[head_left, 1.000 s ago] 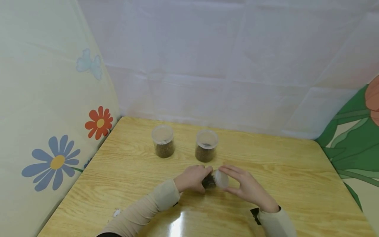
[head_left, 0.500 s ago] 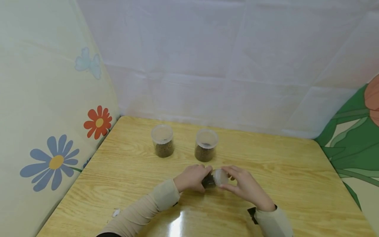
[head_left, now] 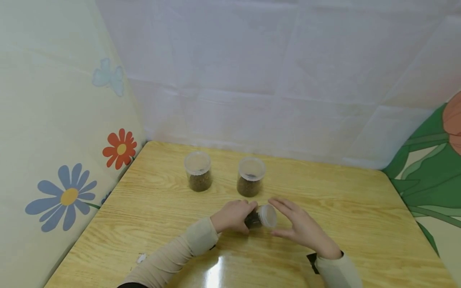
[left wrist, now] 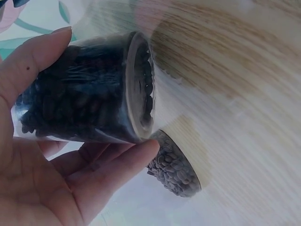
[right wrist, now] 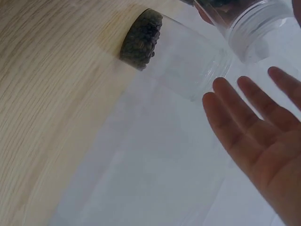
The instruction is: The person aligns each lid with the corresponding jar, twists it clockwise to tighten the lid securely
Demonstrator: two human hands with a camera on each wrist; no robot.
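My left hand [head_left: 233, 216] grips a small clear jar [head_left: 254, 220] of dark beans, tipped sideways with its whitish lid end [head_left: 269, 216] toward the right. In the left wrist view, the thumb lies along one side of the jar [left wrist: 80, 94] and the fingers along the other; its base faces away from the palm. My right hand [head_left: 302, 229] is spread around the lid end, thumb and fingers apart. The right wrist view shows the right hand [right wrist: 268, 141] with nearly straight fingers beside the jar's clear ridged end [right wrist: 258, 28].
Two more clear jars stand upright toward the back of the wooden table [head_left: 345, 200], a left one [head_left: 199, 176] and a right one [head_left: 250, 180], each partly filled with brown beans. A white sheet [head_left: 273, 80] hangs behind the table; flower-printed cloth [head_left: 54, 120] lines the left side.
My right fingers turned in closer around the lid half a second ago and are now spread wider, slightly back to the right. The left hand and jar have barely moved.
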